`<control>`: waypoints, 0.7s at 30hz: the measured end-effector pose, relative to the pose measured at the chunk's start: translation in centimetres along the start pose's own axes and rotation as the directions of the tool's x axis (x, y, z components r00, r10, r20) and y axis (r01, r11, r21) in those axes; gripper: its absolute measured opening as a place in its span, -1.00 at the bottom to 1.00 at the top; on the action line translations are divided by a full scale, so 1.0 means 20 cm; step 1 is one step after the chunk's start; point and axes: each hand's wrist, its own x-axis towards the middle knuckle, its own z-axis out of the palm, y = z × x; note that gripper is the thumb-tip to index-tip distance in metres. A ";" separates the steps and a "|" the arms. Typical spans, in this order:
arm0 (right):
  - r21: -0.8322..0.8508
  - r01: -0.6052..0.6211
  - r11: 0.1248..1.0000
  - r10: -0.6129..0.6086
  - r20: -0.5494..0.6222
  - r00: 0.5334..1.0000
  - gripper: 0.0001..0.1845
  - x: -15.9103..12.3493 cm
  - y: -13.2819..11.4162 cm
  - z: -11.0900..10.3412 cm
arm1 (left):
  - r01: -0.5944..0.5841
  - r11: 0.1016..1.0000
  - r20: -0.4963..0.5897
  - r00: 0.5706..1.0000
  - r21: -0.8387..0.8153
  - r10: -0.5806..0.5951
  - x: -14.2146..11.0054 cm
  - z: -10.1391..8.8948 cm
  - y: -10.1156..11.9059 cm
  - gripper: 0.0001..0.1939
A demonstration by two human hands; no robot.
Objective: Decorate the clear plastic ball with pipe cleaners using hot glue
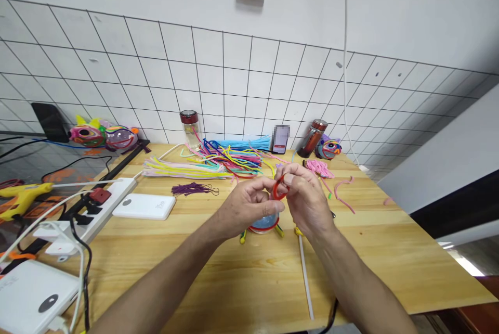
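Holding a small ring of fuzzy red craft wire (277,196) out over the table, the person works with both bare hands nearly together. Right hand (307,198): thumb and fingertips clamped on the ring. Left hand (247,206): fingers curled, tips up against the ring's near side; cannot tell whether they pinch it or only rest there. Ring sits above a rounded, translucent blue piece edged in red (265,221), which stands on the pale wooden tabletop (218,277), partly hidden by the left hand. Yellow-and-green stubs (242,236) jut out at either side of the blue piece.

Just below the right hand, a slim white stick with a yellow end (306,277) lies pointing toward the person. Right of that hand: a pink folded bundle of craft wire (317,168) and a loose curved pink strand (345,196).

Beyond the hands, a heap of many-coloured fuzzy wires (234,159), with a lidded clear bottle (190,128) behind it on the left. An upright phone (280,139) leans at the wall, a reddish metallic flask (312,138) to its right, a colourful fish-like figure (328,148) next to the flask. Left side: dark purple tassels (191,189), a white power bank (144,206) beside a white power strip (113,196).
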 end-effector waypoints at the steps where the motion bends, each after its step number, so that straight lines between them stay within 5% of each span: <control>1: 0.016 -0.010 1.000 0.010 -0.007 1.000 -0.82 0.00 0.00 0.00 | 0.005 1.000 -0.010 1.000 0.023 -0.005 0.00 0.00 0.00 -0.51; 21: -0.009 -0.035 0.999 0.034 -0.046 0.998 -0.76 0.01 0.01 -0.01 | -0.021 0.991 0.036 0.999 0.135 0.017 0.00 0.01 0.01 -0.57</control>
